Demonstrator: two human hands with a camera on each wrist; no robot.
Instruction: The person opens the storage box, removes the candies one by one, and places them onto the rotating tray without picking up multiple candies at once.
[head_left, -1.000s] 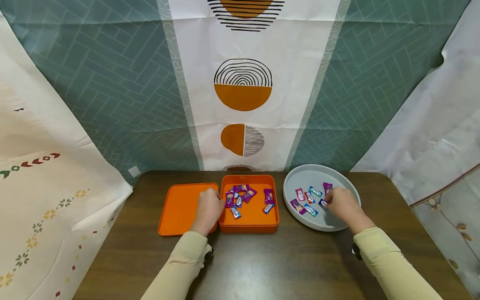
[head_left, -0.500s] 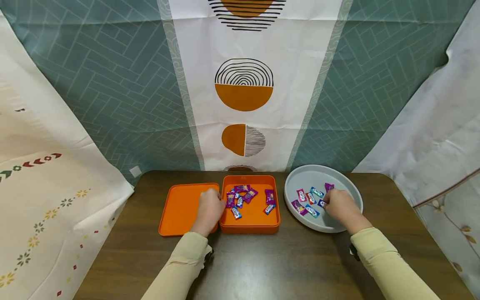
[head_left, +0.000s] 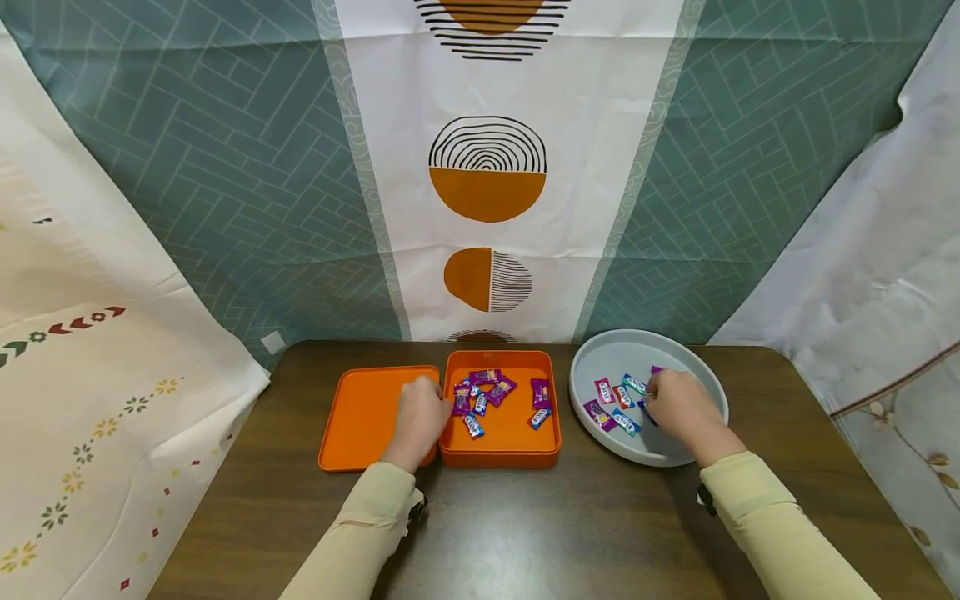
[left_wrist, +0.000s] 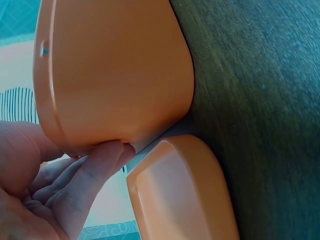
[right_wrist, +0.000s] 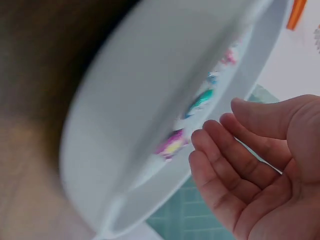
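Note:
My left hand holds the left rim of an open orange box; in the left wrist view its fingers are bent against the outside wall. Several small purple and blue wrapped candies lie in that box. Over the right part of a round grey tray is my right hand, fingers loosely bent, with a gap between thumb and fingertips in the right wrist view. Right beside its fingertips lies a dark blue candy, partly hidden. Several other candies, including a green-blue one, lie on the tray.
An orange lid lies flat left of the box, partly behind my left hand. All stand near the back edge of a brown wooden table. A patterned cloth hangs behind it.
My right hand has shifted slightly left and back over the tray, covering more of a purple candy. The dark blue candy lies at a different angle. My left hand stays at the box rim.

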